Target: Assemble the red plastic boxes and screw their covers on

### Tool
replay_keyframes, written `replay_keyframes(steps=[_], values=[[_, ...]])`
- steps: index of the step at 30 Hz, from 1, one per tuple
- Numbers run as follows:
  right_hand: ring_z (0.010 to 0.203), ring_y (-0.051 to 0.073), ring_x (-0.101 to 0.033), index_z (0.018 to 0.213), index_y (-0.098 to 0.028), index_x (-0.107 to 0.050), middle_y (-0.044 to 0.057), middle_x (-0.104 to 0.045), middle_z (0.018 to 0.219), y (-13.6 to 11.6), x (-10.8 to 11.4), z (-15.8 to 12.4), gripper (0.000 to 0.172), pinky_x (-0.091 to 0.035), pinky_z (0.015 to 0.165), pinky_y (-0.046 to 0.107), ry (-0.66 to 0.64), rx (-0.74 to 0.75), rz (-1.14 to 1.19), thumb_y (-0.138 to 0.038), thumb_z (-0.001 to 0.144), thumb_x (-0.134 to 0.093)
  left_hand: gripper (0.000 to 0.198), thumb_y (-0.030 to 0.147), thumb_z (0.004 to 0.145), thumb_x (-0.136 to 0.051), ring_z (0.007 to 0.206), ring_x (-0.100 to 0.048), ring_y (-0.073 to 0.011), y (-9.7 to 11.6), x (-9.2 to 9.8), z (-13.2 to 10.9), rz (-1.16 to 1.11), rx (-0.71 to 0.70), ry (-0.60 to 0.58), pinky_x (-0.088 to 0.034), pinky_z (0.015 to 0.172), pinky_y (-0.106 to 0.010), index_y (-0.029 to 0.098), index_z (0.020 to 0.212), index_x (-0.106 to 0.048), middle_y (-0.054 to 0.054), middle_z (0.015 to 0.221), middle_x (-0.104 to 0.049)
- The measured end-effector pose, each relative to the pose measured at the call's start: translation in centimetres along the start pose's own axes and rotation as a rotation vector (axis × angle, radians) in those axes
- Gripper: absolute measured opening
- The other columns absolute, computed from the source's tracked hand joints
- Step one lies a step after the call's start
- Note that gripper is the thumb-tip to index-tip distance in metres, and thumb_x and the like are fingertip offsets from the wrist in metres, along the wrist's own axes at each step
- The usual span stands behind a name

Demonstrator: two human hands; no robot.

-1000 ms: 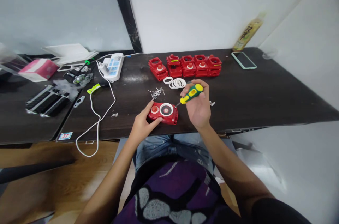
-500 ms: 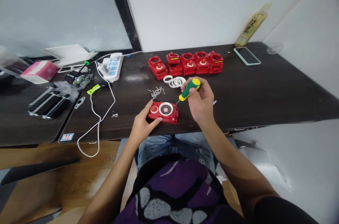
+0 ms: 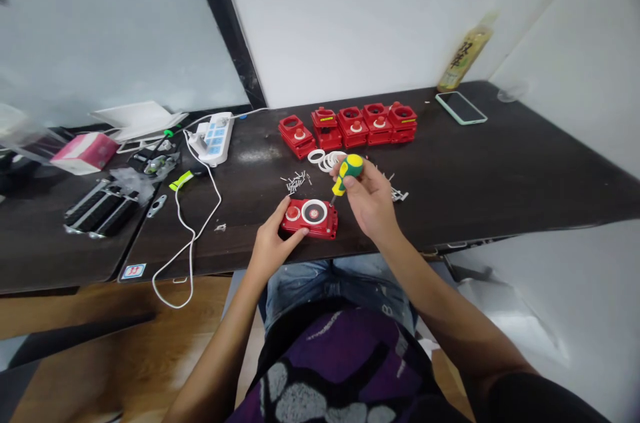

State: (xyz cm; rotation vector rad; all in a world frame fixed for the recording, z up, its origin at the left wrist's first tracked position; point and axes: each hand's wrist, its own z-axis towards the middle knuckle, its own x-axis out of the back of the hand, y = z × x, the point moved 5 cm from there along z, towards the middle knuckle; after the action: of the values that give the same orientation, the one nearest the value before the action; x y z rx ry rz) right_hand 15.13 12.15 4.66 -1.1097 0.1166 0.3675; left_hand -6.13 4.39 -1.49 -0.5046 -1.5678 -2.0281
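A red box with a round button and a white ring around a dark disc (image 3: 315, 212) lies flat near the table's front edge. My left hand (image 3: 274, 236) grips its left end, fingers at the back and thumb along the front. My right hand (image 3: 370, 200) is closed around a green and yellow screwdriver (image 3: 346, 174). The screwdriver leans, its tip down at the box's back right corner. Behind the box lie a small pile of screws (image 3: 296, 182) and several white rings (image 3: 327, 160), partly hidden by my right hand.
Several red housings (image 3: 353, 126) stand in a row at the back. Small white parts (image 3: 399, 195) lie right of my hand. A phone (image 3: 461, 108) and a bottle (image 3: 465, 58) are at the back right. On the left are a power strip (image 3: 217, 138), a white cable (image 3: 191, 256) and black pedal-like parts (image 3: 103, 208).
The screwdriver has tilted more upright, and my right hand has shifted slightly left, uncovering small white parts to its right. My left hand still grips the box. The whole view has shifted a little.
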Motion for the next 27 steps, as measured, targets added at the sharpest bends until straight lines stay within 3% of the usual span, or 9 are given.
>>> replay_keyframes(steps=[4, 7, 11, 16, 21, 27], values=[[0.104, 0.021, -0.073, 0.136, -0.036, -0.052, 0.002, -0.071, 0.108, -0.3, -0.4, -0.2, 0.036, -0.060, 0.095, 0.045, -0.030, 0.042, 0.048, -0.045, 0.102, -0.058, 0.075, 0.047, 0.090, -0.076, 0.142, -0.059, -0.0301, 0.0, -0.1, 0.0, 0.003, 0.002, -0.004, -0.045, 0.123, -0.046, 0.023, 0.157, -0.050, -0.012, 0.156, -0.058], [0.098, 0.019, -0.073, 0.130, -0.038, -0.046, -0.001, -0.071, 0.103, -0.7, -0.7, -0.3, 0.033, -0.062, 0.088, 0.043, -0.016, 0.077, 0.047, -0.048, 0.102, -0.059, 0.075, 0.047, 0.090, -0.076, 0.142, -0.059, -0.0302, 0.0, -0.1, 0.0, -0.002, 0.001, -0.001, -0.045, 0.123, -0.047, 0.024, 0.157, -0.050, -0.012, 0.156, -0.058], [0.091, 0.018, -0.073, 0.117, -0.033, -0.051, -0.003, -0.071, 0.093, -1.7, -0.9, -0.3, 0.036, -0.062, 0.086, 0.039, -0.041, 0.090, -0.014, -0.048, 0.093, -0.074, 0.076, 0.047, 0.091, -0.076, 0.142, -0.058, -0.0303, -0.1, -0.1, -0.1, -0.004, -0.002, 0.001, -0.044, 0.124, -0.047, 0.023, 0.157, -0.049, -0.012, 0.157, -0.057], [0.105, 0.021, -0.072, 0.119, -0.030, -0.069, 0.004, -0.072, 0.111, -2.5, -0.5, -0.2, 0.029, -0.061, 0.095, 0.042, -0.063, 0.061, -0.160, -0.050, 0.098, -0.067, 0.076, 0.045, 0.090, -0.077, 0.142, -0.059, -0.0303, -0.1, 0.0, 0.0, -0.008, 0.007, -0.005, -0.045, 0.124, -0.047, 0.023, 0.157, -0.049, -0.012, 0.156, -0.058], [0.103, 0.021, -0.075, 0.134, -0.036, -0.058, 0.003, -0.072, 0.111, -2.1, -0.1, -0.3, 0.033, -0.064, 0.090, 0.042, 0.007, 0.072, -0.040, -0.049, 0.104, -0.056, 0.076, 0.044, 0.090, -0.077, 0.141, -0.060, -0.0301, 0.1, 0.0, 0.0, -0.003, 0.009, -0.004, -0.045, 0.123, -0.046, 0.024, 0.157, -0.049, -0.011, 0.157, -0.058], [0.116, 0.025, -0.070, 0.129, -0.034, -0.062, 0.006, -0.069, 0.125, -2.3, -0.8, -0.7, 0.031, -0.062, 0.100, 0.047, -0.048, 0.141, -0.212, -0.046, 0.100, -0.063, 0.076, 0.044, 0.090, -0.077, 0.141, -0.060, -0.0300, 0.0, 0.0, 0.0, -0.008, 0.008, -0.007, -0.045, 0.123, -0.046, 0.024, 0.158, -0.049, -0.011, 0.157, -0.057]])
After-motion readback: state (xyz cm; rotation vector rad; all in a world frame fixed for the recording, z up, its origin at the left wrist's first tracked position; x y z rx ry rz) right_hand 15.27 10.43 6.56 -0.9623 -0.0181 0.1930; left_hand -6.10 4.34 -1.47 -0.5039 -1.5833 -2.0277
